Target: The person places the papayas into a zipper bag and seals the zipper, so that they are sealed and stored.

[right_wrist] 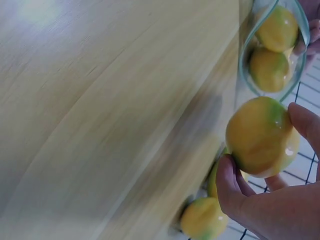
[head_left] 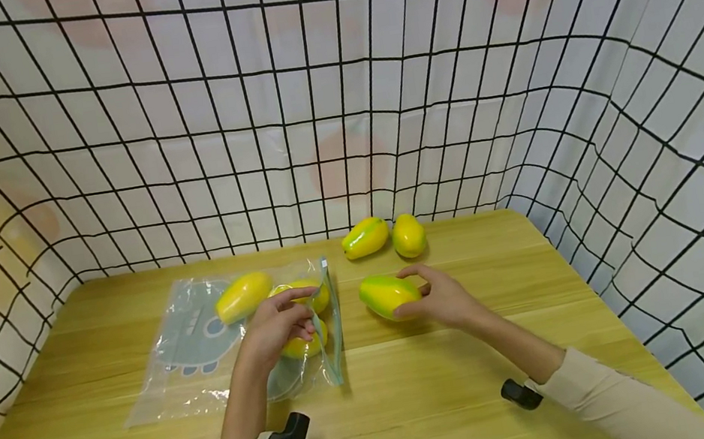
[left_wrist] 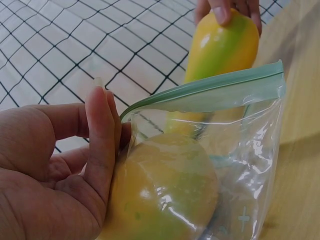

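Note:
My right hand [head_left: 442, 301] grips a yellow-green papaya [head_left: 385, 296] by one end, thumb and fingers on opposite sides. The papaya's other end points at the mouth of a clear zip bag [head_left: 160, 400], a short gap away. At that mouth my left hand [head_left: 273, 330] pinches the bag's edge, and the green zip strip [left_wrist: 215, 87] stands parted from the opposite side. Two papayas [right_wrist: 270, 69] show inside the opening in the right wrist view. Farther left, another yellow papaya [head_left: 244, 296] lies within the bag's outline.
Two more papayas, one lying slanted [head_left: 365, 238] and one end-on [head_left: 409, 236], sit at the back of the wooden table [head_left: 436, 419]. A white wall with black grid netting [head_left: 279, 94] rises behind and at both sides. Small black wrist cameras are strapped at both cuffs.

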### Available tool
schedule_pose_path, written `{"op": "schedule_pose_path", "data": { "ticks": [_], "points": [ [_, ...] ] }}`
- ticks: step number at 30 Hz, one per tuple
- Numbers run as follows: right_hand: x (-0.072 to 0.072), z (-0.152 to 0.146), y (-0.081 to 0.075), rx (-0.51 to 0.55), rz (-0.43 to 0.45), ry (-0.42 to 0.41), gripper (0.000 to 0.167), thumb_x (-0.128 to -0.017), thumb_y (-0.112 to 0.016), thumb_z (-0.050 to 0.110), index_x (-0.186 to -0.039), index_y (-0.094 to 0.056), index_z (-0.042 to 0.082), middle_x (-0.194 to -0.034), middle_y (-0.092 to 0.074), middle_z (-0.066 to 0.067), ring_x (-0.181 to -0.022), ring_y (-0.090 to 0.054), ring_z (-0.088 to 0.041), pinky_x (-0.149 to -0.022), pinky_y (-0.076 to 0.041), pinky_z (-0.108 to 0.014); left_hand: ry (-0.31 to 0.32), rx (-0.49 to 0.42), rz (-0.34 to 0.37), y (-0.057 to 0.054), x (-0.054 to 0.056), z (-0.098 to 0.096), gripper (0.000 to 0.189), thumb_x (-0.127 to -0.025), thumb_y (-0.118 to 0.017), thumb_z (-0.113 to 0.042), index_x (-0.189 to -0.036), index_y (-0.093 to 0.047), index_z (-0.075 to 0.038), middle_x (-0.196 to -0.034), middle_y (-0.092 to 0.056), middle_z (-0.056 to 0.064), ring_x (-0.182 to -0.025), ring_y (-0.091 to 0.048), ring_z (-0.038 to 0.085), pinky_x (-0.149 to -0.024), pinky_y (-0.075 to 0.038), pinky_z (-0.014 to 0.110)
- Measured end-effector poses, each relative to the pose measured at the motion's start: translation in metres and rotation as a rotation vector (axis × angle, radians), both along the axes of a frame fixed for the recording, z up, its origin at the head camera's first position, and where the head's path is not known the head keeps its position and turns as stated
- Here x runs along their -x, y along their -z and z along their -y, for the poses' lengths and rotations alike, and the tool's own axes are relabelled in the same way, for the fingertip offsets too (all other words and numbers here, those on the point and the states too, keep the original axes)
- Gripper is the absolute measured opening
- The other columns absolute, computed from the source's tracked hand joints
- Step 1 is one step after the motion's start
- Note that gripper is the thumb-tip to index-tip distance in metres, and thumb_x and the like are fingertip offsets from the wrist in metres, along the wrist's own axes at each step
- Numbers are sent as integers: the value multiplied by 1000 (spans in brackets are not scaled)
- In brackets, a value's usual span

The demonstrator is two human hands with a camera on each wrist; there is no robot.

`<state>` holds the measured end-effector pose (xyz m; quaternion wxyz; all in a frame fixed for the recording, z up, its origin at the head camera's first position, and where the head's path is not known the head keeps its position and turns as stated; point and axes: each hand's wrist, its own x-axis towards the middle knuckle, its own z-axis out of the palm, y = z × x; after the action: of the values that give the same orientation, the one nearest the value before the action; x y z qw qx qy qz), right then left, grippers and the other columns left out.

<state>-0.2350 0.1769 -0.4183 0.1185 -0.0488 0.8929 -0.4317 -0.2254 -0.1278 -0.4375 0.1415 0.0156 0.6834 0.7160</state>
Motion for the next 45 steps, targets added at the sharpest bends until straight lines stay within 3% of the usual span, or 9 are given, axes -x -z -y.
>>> {"op": "schedule_pose_path", "data": {
  "ticks": [14,31,35,41,45],
  "points": [
    [-7,26,-5,36,45,-88,69,-76,-88,33,-139,-59,24,-127,-62,-11,-105,-60,-24,-77,-51,-32,11,-18,-2,-2,0,0,42,-97,-55,0,-139,-56,3,-70,-62,5,-58,-60,12,-56,-58,20],
    [-11,33,-8,56,125,-205,64,-77,-88,29,-134,-60,26,-121,-64,-12,-106,-62,-25,-82,-53,-37,12,-9,2,0,1,0,42,-96,-55,0,-138,-56,3,-71,-62,5,-58,-60,12,-57,-58,20],
    [-11,33,-10,49,128,-235,64,-78,-87,27,-135,-60,23,-127,-63,-12,-108,-61,-27,-83,-53,-39,13,-9,1,-1,0,0,42,-96,-55,0,-139,-56,2,-71,-62,5,-59,-60,12,-57,-58,20],
    [-10,35,-10,40,134,-245,61,-79,-87,27,-134,-61,24,-145,-53,-9,-125,-54,-35,-91,-53,-46,4,-10,3,-2,0,-1,42,-96,-55,0,-138,-57,2,-72,-62,6,-59,-61,13,-56,-58,20],
    [-11,38,-11,40,141,-244,61,-79,-87,26,-134,-61,24,-145,-54,-10,-125,-54,-35,-90,-54,-45,3,-7,6,-3,0,0,43,-96,-55,0,-139,-56,2,-72,-62,6,-59,-61,12,-56,-58,21]
  ]
}}
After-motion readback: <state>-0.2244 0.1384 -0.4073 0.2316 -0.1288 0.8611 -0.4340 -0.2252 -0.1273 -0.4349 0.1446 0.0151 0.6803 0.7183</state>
